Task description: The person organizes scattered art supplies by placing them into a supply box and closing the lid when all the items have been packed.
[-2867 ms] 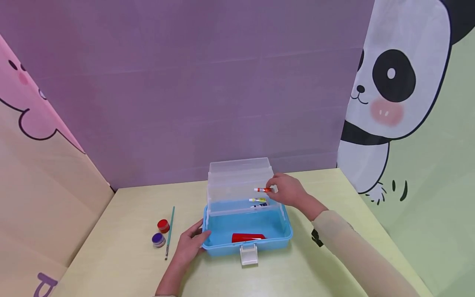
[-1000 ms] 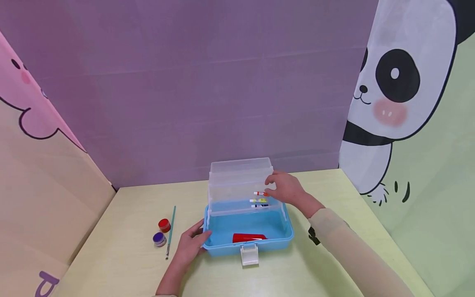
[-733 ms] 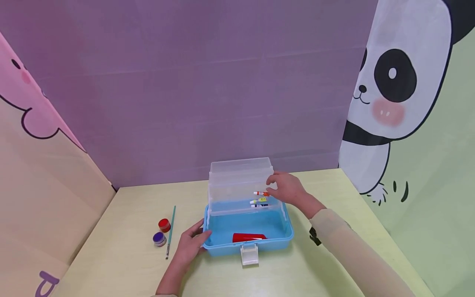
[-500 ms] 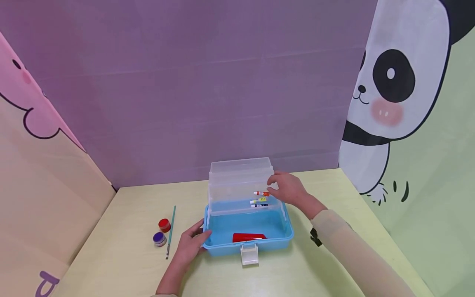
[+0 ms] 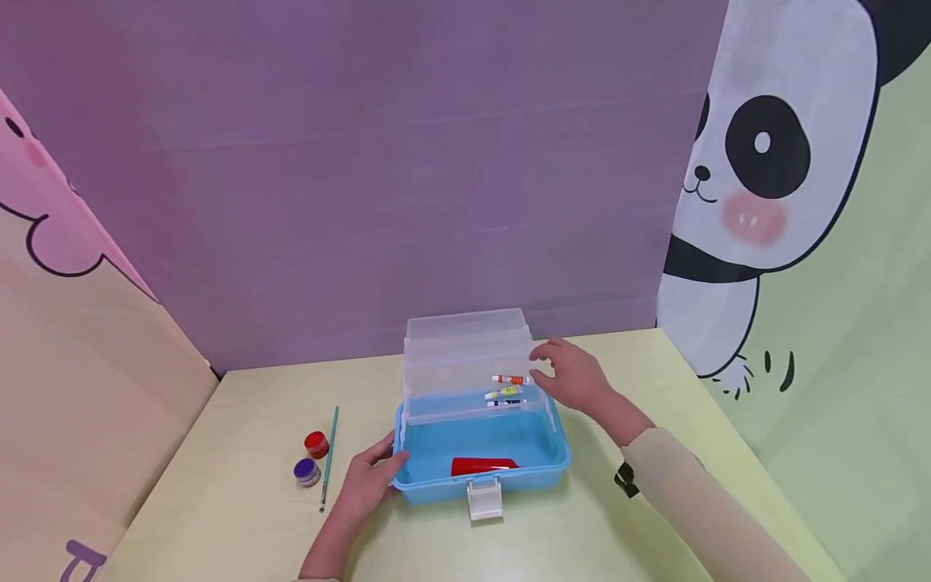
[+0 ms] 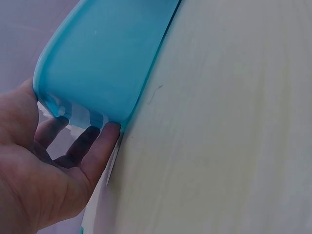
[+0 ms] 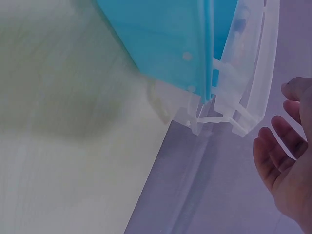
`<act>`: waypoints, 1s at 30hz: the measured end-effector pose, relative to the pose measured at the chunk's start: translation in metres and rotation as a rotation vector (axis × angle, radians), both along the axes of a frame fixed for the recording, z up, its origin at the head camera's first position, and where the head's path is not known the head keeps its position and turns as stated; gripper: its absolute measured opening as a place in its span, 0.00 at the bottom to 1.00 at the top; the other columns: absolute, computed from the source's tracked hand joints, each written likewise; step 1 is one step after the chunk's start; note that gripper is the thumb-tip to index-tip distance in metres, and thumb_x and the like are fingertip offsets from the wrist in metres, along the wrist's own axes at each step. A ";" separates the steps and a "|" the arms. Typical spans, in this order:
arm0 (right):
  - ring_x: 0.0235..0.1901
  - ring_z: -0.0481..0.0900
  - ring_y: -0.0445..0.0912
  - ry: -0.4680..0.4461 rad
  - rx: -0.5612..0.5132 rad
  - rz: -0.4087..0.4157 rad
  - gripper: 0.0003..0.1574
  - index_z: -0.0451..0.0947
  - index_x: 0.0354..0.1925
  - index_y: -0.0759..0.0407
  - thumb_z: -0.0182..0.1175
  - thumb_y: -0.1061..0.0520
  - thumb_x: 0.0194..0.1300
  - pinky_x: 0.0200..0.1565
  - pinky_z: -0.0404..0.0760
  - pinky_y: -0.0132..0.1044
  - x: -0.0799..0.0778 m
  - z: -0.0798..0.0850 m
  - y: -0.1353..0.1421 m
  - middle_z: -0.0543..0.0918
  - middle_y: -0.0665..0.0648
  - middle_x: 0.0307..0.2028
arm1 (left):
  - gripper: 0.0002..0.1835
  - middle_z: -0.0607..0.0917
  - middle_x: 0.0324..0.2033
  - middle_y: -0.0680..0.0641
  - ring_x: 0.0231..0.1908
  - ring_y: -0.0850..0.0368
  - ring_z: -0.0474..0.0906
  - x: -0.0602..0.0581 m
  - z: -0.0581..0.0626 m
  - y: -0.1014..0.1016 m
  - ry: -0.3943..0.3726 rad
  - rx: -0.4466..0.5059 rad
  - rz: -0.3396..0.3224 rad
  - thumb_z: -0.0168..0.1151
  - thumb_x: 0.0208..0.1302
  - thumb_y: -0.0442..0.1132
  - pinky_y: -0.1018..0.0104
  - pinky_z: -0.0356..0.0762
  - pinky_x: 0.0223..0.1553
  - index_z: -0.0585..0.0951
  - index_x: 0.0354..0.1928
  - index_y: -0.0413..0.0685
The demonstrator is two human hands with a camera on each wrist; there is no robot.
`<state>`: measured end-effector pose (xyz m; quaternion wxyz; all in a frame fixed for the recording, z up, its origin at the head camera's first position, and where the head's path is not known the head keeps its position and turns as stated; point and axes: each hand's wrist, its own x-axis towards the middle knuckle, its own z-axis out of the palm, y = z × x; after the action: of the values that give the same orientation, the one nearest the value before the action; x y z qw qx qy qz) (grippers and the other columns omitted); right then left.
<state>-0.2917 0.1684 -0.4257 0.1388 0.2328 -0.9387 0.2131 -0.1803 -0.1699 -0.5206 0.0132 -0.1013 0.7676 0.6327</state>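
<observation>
A blue plastic box [image 5: 482,487] stands open on the table, its translucent tray and lid [image 5: 465,335] raised at the back. My left hand [image 5: 367,483] grips the box's left end, thumb over the rim and fingertips against the outer wall, as the left wrist view shows. In the raised part lie a red-orange paint tube [image 5: 511,379], a yellow one [image 5: 503,393] and a dark-labelled one [image 5: 505,402]. Just right of the tubes hovers my right hand [image 5: 575,376], holding nothing, thumb and fingers apart. A red tube [image 5: 483,466] lies in the box's bottom near the front.
Left of the box stand a red-lidded paint jar [image 5: 316,444] and a purple-lidded one [image 5: 306,472]. A teal paintbrush [image 5: 330,459] lies beside them. The white latch [image 5: 484,499] hangs down at the box's front. A purple wall [image 5: 364,202] rises behind the table.
My right hand has let go of the red-orange paint tube, which now lies above the yellow one, and has drawn off to the right. The yellow tube has tilted slightly. My left hand stays put.
</observation>
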 end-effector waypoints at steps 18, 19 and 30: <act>0.40 0.78 0.53 -0.196 -0.182 -0.077 0.32 0.71 0.60 0.62 0.67 0.52 0.61 0.36 0.82 0.40 0.033 -0.024 0.017 0.79 0.61 0.47 | 0.32 0.75 0.54 0.36 0.43 0.46 0.79 -0.001 0.000 0.003 0.020 -0.015 -0.021 0.63 0.66 0.43 0.54 0.84 0.37 0.67 0.70 0.48; 0.40 0.78 0.54 -0.228 -0.210 -0.084 0.33 0.70 0.60 0.63 0.67 0.53 0.61 0.36 0.82 0.41 0.034 -0.026 0.018 0.78 0.62 0.48 | 0.32 0.75 0.54 0.36 0.44 0.46 0.79 -0.001 0.000 0.003 0.024 -0.017 -0.020 0.63 0.66 0.44 0.54 0.84 0.37 0.67 0.70 0.48; 0.48 0.78 0.58 -0.651 -0.517 -0.187 0.39 0.63 0.64 0.66 0.66 0.53 0.62 0.42 0.84 0.47 0.044 -0.047 0.014 0.74 0.66 0.55 | 0.33 0.75 0.52 0.35 0.45 0.44 0.79 -0.001 0.001 -0.001 0.023 -0.029 -0.009 0.64 0.66 0.44 0.53 0.84 0.38 0.66 0.71 0.47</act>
<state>-0.2476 0.1827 -0.4724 -0.0920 0.0246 -0.8663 0.4903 -0.1813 -0.1704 -0.5196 0.0059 -0.0907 0.7772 0.6226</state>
